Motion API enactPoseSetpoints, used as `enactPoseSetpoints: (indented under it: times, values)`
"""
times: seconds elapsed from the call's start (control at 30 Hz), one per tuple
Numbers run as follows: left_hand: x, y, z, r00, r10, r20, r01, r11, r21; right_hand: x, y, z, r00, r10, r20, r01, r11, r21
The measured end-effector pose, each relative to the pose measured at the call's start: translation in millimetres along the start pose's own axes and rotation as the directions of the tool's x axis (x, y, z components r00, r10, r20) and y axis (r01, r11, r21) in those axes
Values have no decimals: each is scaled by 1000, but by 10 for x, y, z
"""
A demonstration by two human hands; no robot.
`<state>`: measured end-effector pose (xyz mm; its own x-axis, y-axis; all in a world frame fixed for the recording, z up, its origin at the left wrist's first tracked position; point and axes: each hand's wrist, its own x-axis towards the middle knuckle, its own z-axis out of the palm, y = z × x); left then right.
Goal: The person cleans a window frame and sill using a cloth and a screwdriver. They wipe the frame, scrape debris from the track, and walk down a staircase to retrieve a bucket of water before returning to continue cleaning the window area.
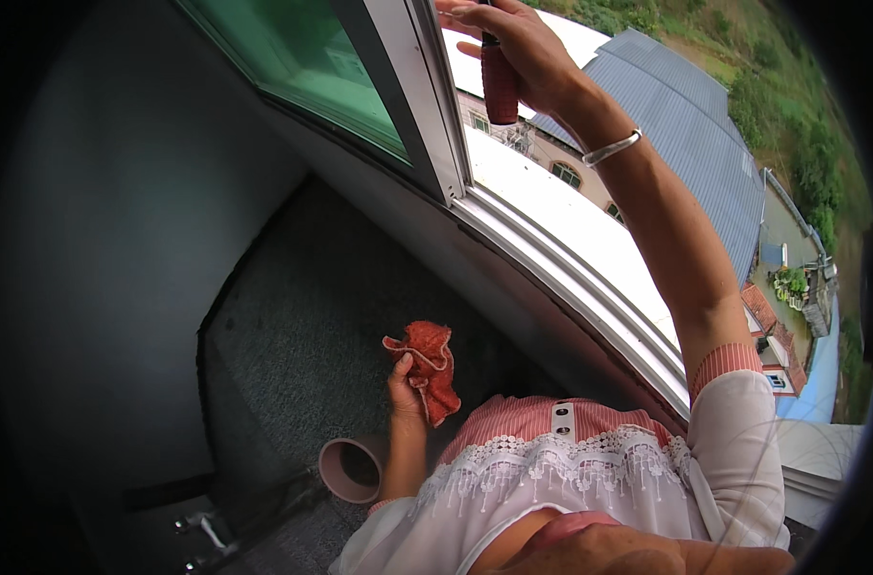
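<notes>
My left hand (404, 392) holds a bunched red cloth (436, 377) with a pale stitched edge, low in front of my body. The thumb lies over the cloth, and the other fingers are hidden behind it. Raised at the top of the view, my right hand (537, 47) grips a tool by its ribbed red handle (499, 86). That tool's working end is cut off by the picture's edge. Right beside those fingers stands the upright metal frame (415, 93) of a sliding window sash. Green-tinted glass (321, 79) fills the sash, left of the hand.
The metal window track (573, 287) runs diagonally below my right arm. Through the opening are a pale building (576, 172), a grey corrugated roof (666, 108) and greenery far below. A pinkish pipe end (328, 467) is near my left forearm; metal fittings (210, 532) lie lower left.
</notes>
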<state>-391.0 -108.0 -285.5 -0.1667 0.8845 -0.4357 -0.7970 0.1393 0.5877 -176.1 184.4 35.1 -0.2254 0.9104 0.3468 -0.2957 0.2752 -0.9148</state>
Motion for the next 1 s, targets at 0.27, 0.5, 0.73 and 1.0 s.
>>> enactPoseSetpoints:
  times: [0.27, 0.5, 0.73, 1.0]
  values:
    - [134, -119, -362, 994, 18, 107, -18, 1000, -9, 314, 412, -202, 970, -53, 237, 23, 992, 127]
    - [310, 465, 179, 958, -23, 286, -35, 980, 195, -833, -209, -435, 1000, -26, -6, 26, 981, 194]
    - [749, 1071, 1222, 706, 155, 691, -455, 847, 276, -2420, -897, -1101, 983, -181, 36, 178, 981, 77]
    - [1015, 1441, 2325, 530, 235, 815, -734, 609, 301, -3849, -914, -1110, 226, -770, -596, 298, 638, -711]
